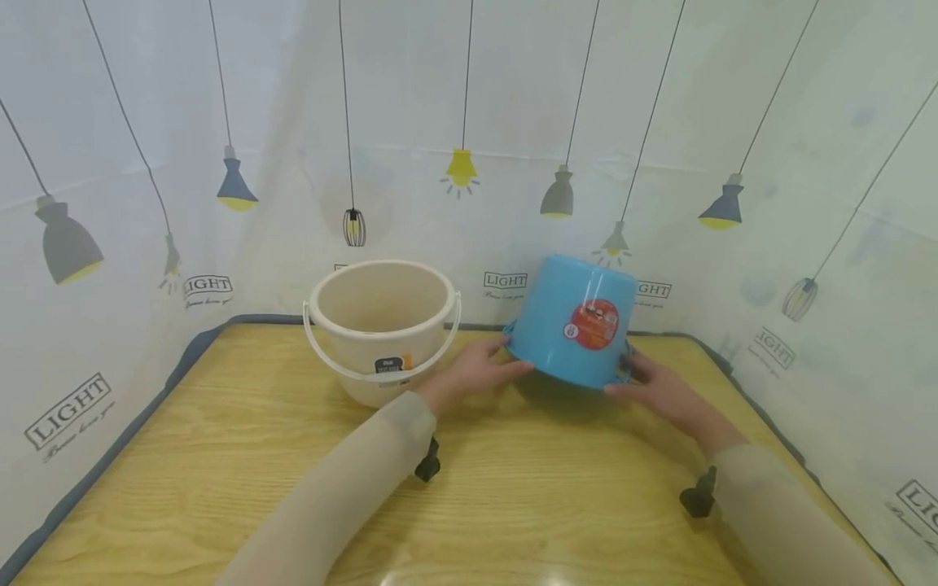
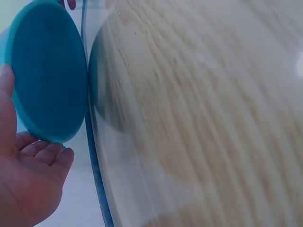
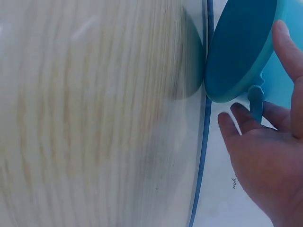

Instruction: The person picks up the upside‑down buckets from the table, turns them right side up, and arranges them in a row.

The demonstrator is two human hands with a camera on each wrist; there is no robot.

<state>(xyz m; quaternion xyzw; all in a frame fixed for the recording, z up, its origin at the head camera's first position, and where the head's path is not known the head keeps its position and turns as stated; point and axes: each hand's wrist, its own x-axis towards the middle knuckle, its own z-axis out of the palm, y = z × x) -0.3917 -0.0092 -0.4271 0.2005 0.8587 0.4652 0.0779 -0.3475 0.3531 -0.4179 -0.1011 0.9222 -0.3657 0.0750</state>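
Note:
A blue bucket [image 1: 560, 321] with a red round sticker is held upside down and tilted above the table. My left hand [image 1: 476, 370] grips its rim on the left side, thumb on the outer wall. On the opposite side my right hand [image 1: 663, 391] holds the rim near the handle joint [image 3: 256, 94]. Both wrist views show the dark open mouth of the bucket [image 2: 49, 71] facing the tabletop. To the left a cream bucket [image 1: 381, 366] stands upright, its white handle [image 1: 322, 354] hanging down across the front. My left forearm passes close to it.
The light wooden table [image 1: 513, 488] has a dark blue edge along its back and sides. Behind it hangs a white backdrop [image 1: 410, 122] printed with lamps and the word LIGHT. A black wrist mount [image 1: 428, 461] sits under my left sleeve, another [image 1: 699, 493] by the right.

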